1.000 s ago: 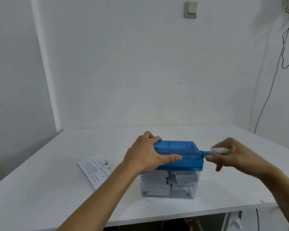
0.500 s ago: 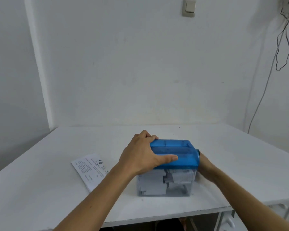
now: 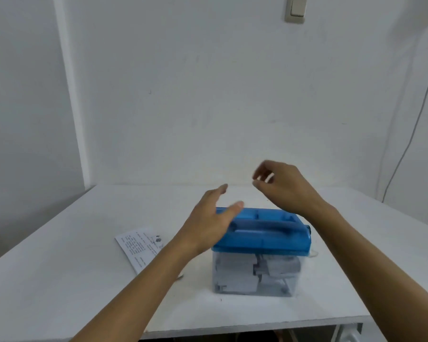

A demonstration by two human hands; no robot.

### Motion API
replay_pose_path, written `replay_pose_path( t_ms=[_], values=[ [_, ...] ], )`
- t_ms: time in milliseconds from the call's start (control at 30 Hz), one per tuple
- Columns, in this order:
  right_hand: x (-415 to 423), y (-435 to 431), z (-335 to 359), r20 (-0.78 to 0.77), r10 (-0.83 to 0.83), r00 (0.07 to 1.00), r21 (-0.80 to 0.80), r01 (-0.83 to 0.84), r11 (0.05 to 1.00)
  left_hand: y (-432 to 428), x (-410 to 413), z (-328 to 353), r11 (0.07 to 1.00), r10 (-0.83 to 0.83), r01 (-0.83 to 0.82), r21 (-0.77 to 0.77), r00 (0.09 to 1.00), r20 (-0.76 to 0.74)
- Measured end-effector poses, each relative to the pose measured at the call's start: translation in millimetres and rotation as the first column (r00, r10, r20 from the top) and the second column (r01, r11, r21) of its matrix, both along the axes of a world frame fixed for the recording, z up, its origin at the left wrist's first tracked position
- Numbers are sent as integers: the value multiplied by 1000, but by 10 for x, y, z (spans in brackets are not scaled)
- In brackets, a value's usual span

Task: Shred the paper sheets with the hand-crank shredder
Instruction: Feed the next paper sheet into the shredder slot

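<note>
The hand-crank shredder point(image 3: 264, 233) has a blue top and a clear bin point(image 3: 255, 275) holding grey paper pieces; it stands on the white table point(image 3: 60, 267). Its white crank handle point(image 3: 313, 254) hangs low at the right side. My left hand point(image 3: 213, 220) hovers open just above the shredder's left end, fingers straight. My right hand point(image 3: 279, 186) is raised above and behind the shredder, fingers loosely curled, holding nothing. A printed paper sheet point(image 3: 141, 248) lies flat on the table left of the shredder.
White walls close off the table at the back and left. A light switch point(image 3: 295, 9) sits high on the back wall. A thin cable point(image 3: 405, 149) hangs down the right wall. The table's front edge point(image 3: 257, 327) is near.
My left hand has let go of the shredder's top and lifted off it. My right hand has left the crank and risen above the shredder.
</note>
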State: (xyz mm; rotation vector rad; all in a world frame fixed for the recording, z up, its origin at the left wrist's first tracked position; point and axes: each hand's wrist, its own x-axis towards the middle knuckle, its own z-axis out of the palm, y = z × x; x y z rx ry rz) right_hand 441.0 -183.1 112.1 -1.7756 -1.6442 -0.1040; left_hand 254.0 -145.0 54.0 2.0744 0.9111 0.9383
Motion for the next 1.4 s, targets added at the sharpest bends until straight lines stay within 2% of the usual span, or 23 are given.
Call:
replay_pose_path(
  t_ms=[67,167,267,367,433,533,600,700,833,967,1133,1267,1400],
  values=[
    [-327,4,118,59,27,998,31,-28,999,62,-157,-11,997,61,-54,-48,988,141],
    [-812,-24,151,69,131,989,44,-134,990,239,-504,-53,981,163,-116,-153,927,338],
    [-1259,-14,-21,71,247,966,33,-250,968,421,-880,-154,951,285,-199,-238,865,412],
    [-1630,87,-435,6,309,951,-108,-306,946,537,-1156,-348,912,393,-314,-263,853,343],
    [-1793,217,-807,-65,288,955,-230,-295,927,585,-1270,-508,879,464,-393,-271,835,295],
    [-1879,420,-1306,-35,155,987,-409,-156,899,636,-1346,-819,843,526,-473,-257,825,208],
    [-1897,502,-1488,11,66,998,-455,-54,889,657,-1369,-1000,828,550,-514,-223,820,155],
    [-1894,549,-1591,-33,17,999,-429,-30,903,647,-1398,-1074,800,595,-558,-219,786,167],
    [-1854,564,-1647,-93,33,995,-396,-68,916,607,-1422,-1075,793,605,-560,-238,769,206],
    [-1799,596,-1638,-227,16,974,-339,-94,936,620,-1438,-1075,793,605,-554,-253,767,215],
    [-1795,592,-1653,-490,12,872,-258,-158,953,588,-1411,-1057,796,601,-535,-285,757,257],
    [-1749,552,-1585,-605,65,793,-181,-217,959,559,-1387,-1030,781,622,-555,-285,732,278],
    [-1748,534,-1564,-667,89,740,-126,-230,965,544,-1332,-1015,822,550,-493,-285,818,168]
  ],
)
